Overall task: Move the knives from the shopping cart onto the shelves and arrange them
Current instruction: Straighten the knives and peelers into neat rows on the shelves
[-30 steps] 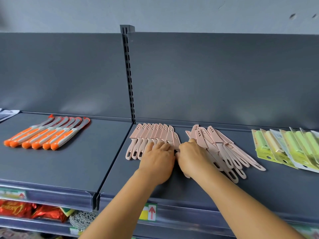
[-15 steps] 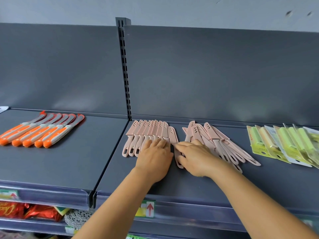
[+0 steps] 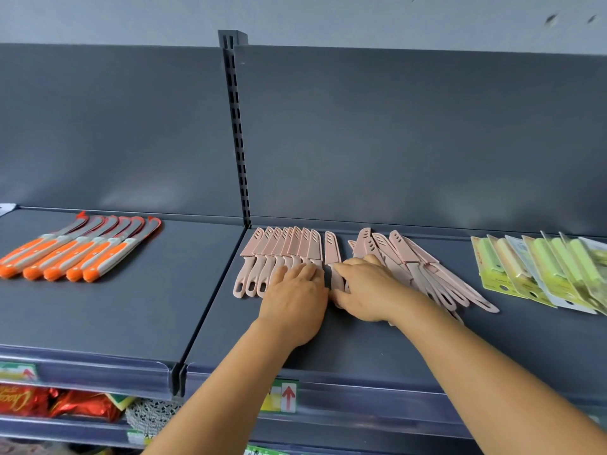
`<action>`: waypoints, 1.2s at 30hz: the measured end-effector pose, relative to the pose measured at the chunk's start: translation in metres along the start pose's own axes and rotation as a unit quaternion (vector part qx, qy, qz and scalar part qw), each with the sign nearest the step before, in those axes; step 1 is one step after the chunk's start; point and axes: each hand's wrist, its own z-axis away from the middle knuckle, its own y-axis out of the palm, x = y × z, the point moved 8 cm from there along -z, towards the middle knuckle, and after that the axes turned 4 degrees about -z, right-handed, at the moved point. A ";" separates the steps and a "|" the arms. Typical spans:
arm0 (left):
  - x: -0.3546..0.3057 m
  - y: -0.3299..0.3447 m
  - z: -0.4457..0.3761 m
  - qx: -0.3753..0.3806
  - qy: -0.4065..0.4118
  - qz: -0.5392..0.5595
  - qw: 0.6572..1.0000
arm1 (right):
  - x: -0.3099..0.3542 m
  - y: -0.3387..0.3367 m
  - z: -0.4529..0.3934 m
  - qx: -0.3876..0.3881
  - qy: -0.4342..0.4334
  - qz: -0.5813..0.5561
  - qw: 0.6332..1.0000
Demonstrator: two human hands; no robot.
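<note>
Fingers of the left hand (image 3: 295,297) are seen laid flat and close together on the handles of the row (image 3: 282,254) of pink knives; nothing is gripped by them. Fingers of the right hand (image 3: 368,290) are curled, with forefinger and thumb closed on the handle of a single pink knife (image 3: 332,254). That knife is stood apart just right of the row, blade cover pointed at the back panel (image 3: 410,142), with a narrow gap left on its row side.

From the head camera, the row is seen lined up side by side on the right shelf (image 3: 361,343), next to the slotted upright (image 3: 238,133). A loose pile (image 3: 427,274) of more pink knives is spread fanwise just right of the right hand, and part of it is hidden under that hand and wrist. Further right, green carded packs (image 3: 538,270) are overlapped against one another on the same shelf, well apart from the pile.

On the left shelf (image 3: 98,323), orange knives (image 3: 82,251) are set in a slanted row, handles toward the front edge. A price tag (image 3: 284,396) with a red arrow is fixed to the front rail of the right shelf. Below the left shelf, red packets (image 3: 49,402) are partly shown. The cart cannot be seen.
</note>
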 end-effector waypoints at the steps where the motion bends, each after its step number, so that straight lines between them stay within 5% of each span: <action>1: 0.000 0.000 0.000 -0.002 0.002 -0.004 1.000 | 0.002 -0.002 0.001 -0.014 0.000 -0.007 1.000; 11: -0.005 -0.015 0.005 -0.055 0.011 0.028 0.998 | 0.011 -0.006 0.009 -0.046 0.036 0.021 0.998; 21: 0.001 -0.003 0.005 -0.025 0.034 0.083 0.996 | 0.000 -0.011 0.002 -0.096 0.123 -0.004 0.988; 36: 0.002 -0.005 0.005 -0.034 0.025 0.150 0.988 | 0.015 -0.002 -0.001 -0.109 0.001 -0.024 0.994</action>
